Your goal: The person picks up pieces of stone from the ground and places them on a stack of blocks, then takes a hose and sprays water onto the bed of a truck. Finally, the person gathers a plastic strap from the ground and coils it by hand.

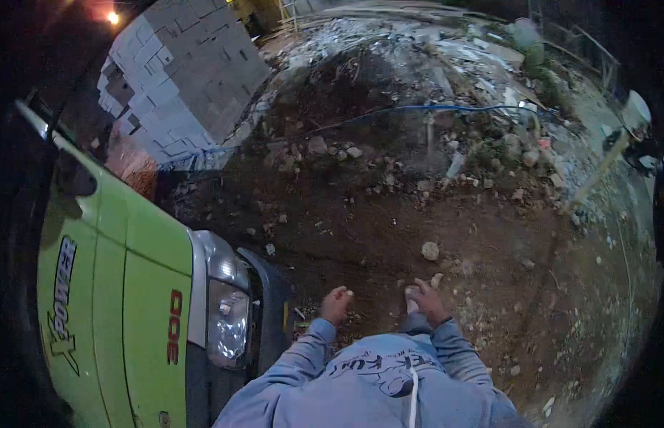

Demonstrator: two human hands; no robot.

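Note:
My left hand (337,305) is in front of my body at the lower middle, near the truck's front bumper but apart from it. Its fingers are curled in, and I see nothing in them. To the right, my right hand (430,302) hangs above the dirt ground, its fingers loosely bent and a little apart, with nothing visible in them. Part of a foot (412,303) shows just beside it. A pale round stone (430,250) lies on the soil beyond my right hand.
A green truck front (150,285) with a headlight (228,321) stands close on my left. Stacked grey blocks (196,78) rise behind it. A blue hose (410,108) crosses rubble ahead. At the far right are a white bucket (636,110) and a wooden pole (599,171).

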